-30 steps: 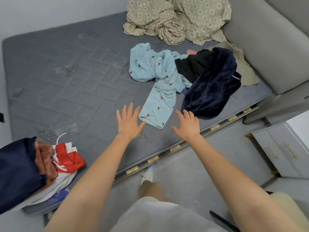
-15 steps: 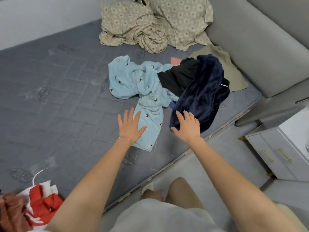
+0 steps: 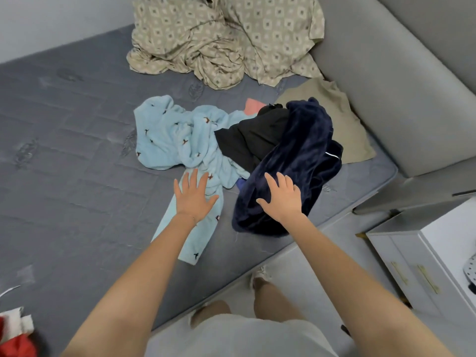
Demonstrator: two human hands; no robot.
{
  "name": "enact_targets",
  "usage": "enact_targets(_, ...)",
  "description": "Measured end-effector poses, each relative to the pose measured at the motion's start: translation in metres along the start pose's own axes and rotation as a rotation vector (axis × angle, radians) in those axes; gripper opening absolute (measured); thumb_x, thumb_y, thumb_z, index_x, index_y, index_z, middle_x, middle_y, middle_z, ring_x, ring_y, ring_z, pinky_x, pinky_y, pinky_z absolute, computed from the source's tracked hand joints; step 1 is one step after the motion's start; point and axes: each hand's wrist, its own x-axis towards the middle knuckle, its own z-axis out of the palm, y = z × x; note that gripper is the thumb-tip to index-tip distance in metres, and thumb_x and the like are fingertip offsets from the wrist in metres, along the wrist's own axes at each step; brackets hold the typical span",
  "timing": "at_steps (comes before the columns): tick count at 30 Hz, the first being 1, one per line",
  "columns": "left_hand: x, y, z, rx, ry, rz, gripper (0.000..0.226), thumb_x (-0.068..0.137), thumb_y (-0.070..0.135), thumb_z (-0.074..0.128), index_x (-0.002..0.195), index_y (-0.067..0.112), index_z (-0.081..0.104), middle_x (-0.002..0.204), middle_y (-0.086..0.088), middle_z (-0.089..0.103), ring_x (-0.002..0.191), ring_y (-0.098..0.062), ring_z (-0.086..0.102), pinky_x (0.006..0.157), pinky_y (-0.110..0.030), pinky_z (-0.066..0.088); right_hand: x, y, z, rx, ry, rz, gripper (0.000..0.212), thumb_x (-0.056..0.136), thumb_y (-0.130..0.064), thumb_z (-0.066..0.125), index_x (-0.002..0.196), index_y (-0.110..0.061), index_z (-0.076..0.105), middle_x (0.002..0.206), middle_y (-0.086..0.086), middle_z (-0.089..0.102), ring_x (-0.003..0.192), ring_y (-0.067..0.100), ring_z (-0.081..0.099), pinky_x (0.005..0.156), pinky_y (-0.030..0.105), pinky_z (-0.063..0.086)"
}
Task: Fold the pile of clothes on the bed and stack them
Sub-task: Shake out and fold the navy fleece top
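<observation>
The pile point(image 3: 239, 153) sits unfolded on the bed point(image 3: 77, 150), near its edge and just ahead of the person. It holds a blue garment point(image 3: 170, 135), a navy garment point(image 3: 296, 155), a black garment point(image 3: 252, 132) between them, a pink scrap point(image 3: 253, 105) and a khaki garment point(image 3: 342, 119) behind. Both hands are spread wide with straight fingers and grip nothing. The left hand point(image 3: 194, 195) lies over the blue garment's long strip and the right hand point(image 3: 282, 199) over the near end of the navy garment; whether either presses the cloth or hovers above it cannot be told. The blue strip runs from the pile back toward the person, so the left hand is nearer it and could draw it out along that line. The navy garment's long axis runs away from the right hand toward the headboard point(image 3: 399, 86). Folding has not begun here. No brand or writing can be read; the blue cloth bears small dark motifs and the navy garment has a thin white stripe. Farther off lie a patterned sheet point(image 3: 219, 39), a white drawer unit point(image 3: 417, 274) beside the bed, and red and white cloth point(image 3: 15, 341) at the near left corner.
</observation>
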Motion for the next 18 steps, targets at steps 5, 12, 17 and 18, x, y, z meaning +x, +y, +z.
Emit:
enact_targets(5,0.039,0.060,0.019,-0.062,-0.060,-0.063,0.075,0.097,0.059,0.038,0.156,0.026,0.008,0.164,-0.006,-0.003,0.150,-0.029,-0.003,0.117,-0.051,-0.007,0.044,0.053,-0.008,-0.025,-0.046,-0.040,0.081,0.096,-0.056,0.048,0.157,-0.026,0.004,0.163,0.009,0.007,0.150,0.031,0.006,0.119,0.047,0.018)
enact_targets(12,0.104,0.127,0.045,-0.108,-0.149,-0.048,0.073,0.098,0.059,0.036,0.156,0.025,0.009,0.164,-0.006,-0.002,0.151,-0.027,-0.001,0.119,-0.052,-0.004,0.111,0.111,-0.011,-0.080,-0.121,-0.104,0.090,0.091,-0.053,0.059,0.157,-0.029,0.003,0.165,0.007,-0.002,0.151,0.030,-0.001,0.121,0.048,0.012)
enact_targets(17,0.139,0.156,0.073,-0.244,-0.200,-0.090,0.077,0.096,0.058,0.043,0.156,0.020,0.012,0.164,-0.002,-0.002,0.150,-0.022,0.003,0.120,-0.052,0.002,0.163,0.138,-0.010,-0.096,-0.098,-0.165,0.100,0.085,-0.051,0.069,0.156,-0.032,0.001,0.165,0.005,-0.006,0.151,0.029,-0.006,0.121,0.051,0.008)
enact_targets(18,0.145,0.161,0.078,-0.271,-0.215,-0.107,0.078,0.096,0.058,0.045,0.156,0.019,0.012,0.164,-0.002,-0.001,0.150,-0.021,0.004,0.120,-0.052,0.004,0.172,0.142,-0.010,-0.083,-0.094,-0.159,0.103,0.084,-0.050,0.070,0.156,-0.033,0.000,0.164,0.005,-0.008,0.151,0.030,-0.007,0.121,0.052,0.008)
